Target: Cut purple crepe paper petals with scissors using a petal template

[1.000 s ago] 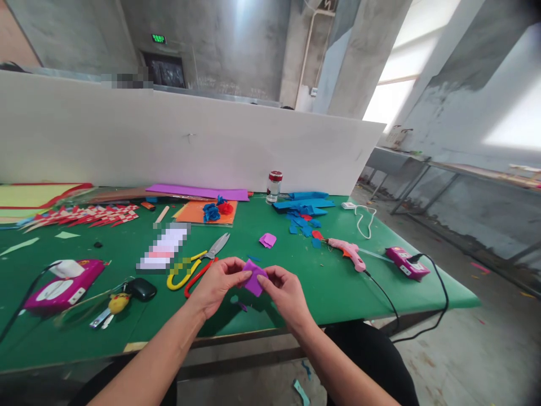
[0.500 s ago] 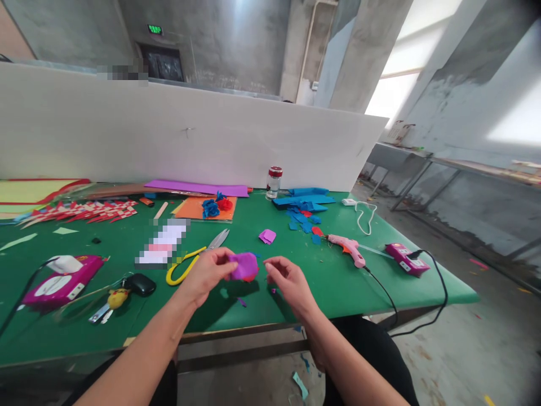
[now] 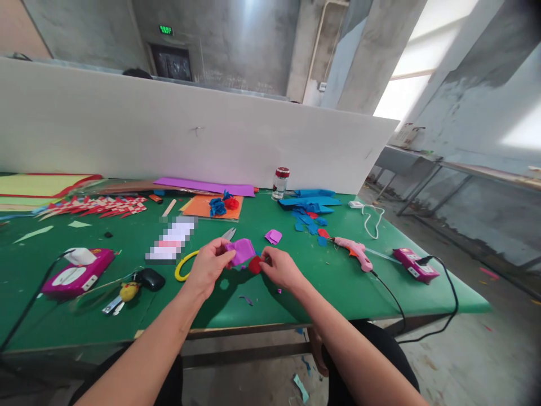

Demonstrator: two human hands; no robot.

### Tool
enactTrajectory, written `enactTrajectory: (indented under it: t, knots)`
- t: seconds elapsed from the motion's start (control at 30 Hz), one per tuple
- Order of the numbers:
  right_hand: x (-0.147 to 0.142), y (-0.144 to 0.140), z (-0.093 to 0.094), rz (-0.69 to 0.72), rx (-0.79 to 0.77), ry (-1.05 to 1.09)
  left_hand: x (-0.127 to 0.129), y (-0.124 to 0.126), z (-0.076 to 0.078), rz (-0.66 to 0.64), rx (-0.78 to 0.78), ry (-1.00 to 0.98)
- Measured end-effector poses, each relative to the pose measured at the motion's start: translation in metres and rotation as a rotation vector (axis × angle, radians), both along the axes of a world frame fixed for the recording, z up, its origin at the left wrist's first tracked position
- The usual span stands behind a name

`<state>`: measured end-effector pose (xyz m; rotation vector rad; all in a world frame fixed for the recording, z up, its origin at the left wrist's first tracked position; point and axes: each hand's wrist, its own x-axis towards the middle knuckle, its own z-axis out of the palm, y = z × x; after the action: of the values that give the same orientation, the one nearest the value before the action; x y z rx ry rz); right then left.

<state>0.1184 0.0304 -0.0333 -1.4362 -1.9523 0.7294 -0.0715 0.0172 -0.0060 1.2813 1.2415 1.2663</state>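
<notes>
1. Right now my left hand [image 3: 210, 264] pinches a purple paper piece [image 3: 240, 251] just above the green desk [image 3: 296, 287].
2. My right hand [image 3: 281, 268] pinches a small red piece [image 3: 255, 264], and it touches the lower edge of the purple one.
3. Both hands are closed on paper, and the two pieces meet between them.
4. I think the work is partly done. The purple piece looks curled and bunched, not flat, but it is not a full flower yet.
5. At the back of the desk, on an orange sheet [image 3: 211, 207], sit a blue paper flower [image 3: 218, 207] and a red paper flower [image 3: 231, 203]. Those two look finished.
6. Another small purple piece [image 3: 273, 236] lies flat on the desk, just past my hands, not used yet.
7. Scissors with yellow handles [image 3: 186, 265] lie by my left hand, partly hidden by it.
8. The pink glue gun [image 3: 354, 250] rests on the desk to my right, well apart from my hands. I cannot tell if any glue is on the pieces.
</notes>
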Motion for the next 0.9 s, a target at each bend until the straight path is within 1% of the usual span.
enactTrajectory:
  t: [0.1, 0.17, 0.23, 0.3, 0.37, 0.43, 0.57, 0.67, 0.8, 0.9]
  knots:
    - [0.009, -0.014, 0.005, 0.049, -0.036, 0.123, 0.004, -0.004, 0.0, -0.018, -0.013, 0.027]
    - [0.015, -0.025, 0.009, 0.118, -0.124, 0.325, 0.007, -0.007, 0.001, -0.034, -0.013, 0.06]
    - [0.018, -0.032, 0.013, 0.206, -0.212, 0.531, 0.009, -0.01, 0.001, -0.097, -0.029, 0.092]
    - [0.019, -0.036, 0.016, 0.271, -0.24, 0.617, 0.012, -0.011, 0.0, -0.178, -0.054, 0.122]
    - [0.018, -0.037, 0.019, 0.296, -0.221, 0.61, 0.015, -0.012, -0.003, -0.238, -0.069, 0.15]
    - [0.016, -0.037, 0.021, 0.291, -0.17, 0.563, 0.017, -0.013, -0.005, -0.276, -0.06, 0.187]
    - [0.015, -0.038, 0.023, 0.251, -0.055, 0.364, 0.021, -0.018, -0.006, -0.385, -0.082, 0.273]
    - [0.016, -0.04, 0.023, 0.21, 0.019, 0.256, 0.022, -0.021, -0.007, -0.447, -0.141, 0.253]
    - [0.018, -0.04, 0.02, 0.199, 0.042, 0.225, 0.023, -0.02, -0.011, -0.463, -0.159, 0.221]
    - [0.018, -0.038, 0.016, 0.181, 0.031, 0.283, 0.023, -0.02, -0.013, -0.466, -0.191, 0.168]
